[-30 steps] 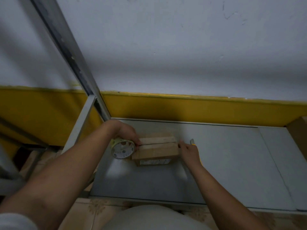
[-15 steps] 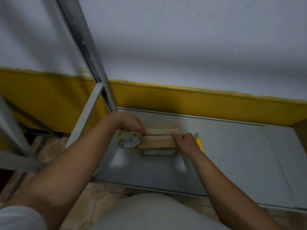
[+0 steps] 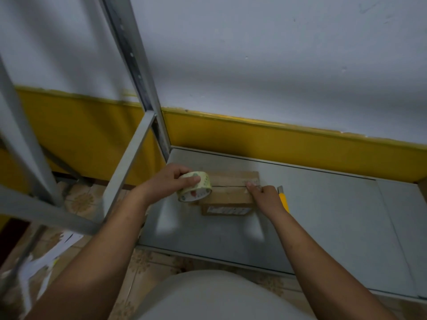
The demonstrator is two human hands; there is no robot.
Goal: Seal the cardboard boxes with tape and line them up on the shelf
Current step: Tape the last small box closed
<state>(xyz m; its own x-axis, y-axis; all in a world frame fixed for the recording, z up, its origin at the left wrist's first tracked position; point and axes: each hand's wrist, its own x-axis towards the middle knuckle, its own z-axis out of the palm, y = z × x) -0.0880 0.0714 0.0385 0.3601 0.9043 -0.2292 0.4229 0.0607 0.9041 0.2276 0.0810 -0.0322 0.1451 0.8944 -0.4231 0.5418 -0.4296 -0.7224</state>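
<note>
A small brown cardboard box (image 3: 228,192) lies on the grey shelf board (image 3: 323,215), its two top flaps closed with a dark seam between them. My left hand (image 3: 171,181) grips a roll of clear tape (image 3: 195,187) at the box's left end, lifted over the top. My right hand (image 3: 263,196) presses its fingertips on the right end of the seam, where a strip of tape end lies. A white label shows on the box's front face.
A yellow utility knife (image 3: 283,199) lies on the shelf just right of my right hand. A grey metal upright and crossbars (image 3: 129,172) stand at the left. White papers (image 3: 46,262) lie on the tiled floor. A brown box edge (image 3: 424,188) shows at far right.
My left hand has raised the tape roll from beside the box's left end up over its top. My right hand has slid onto the right end of the seam. The camera moved closer.
</note>
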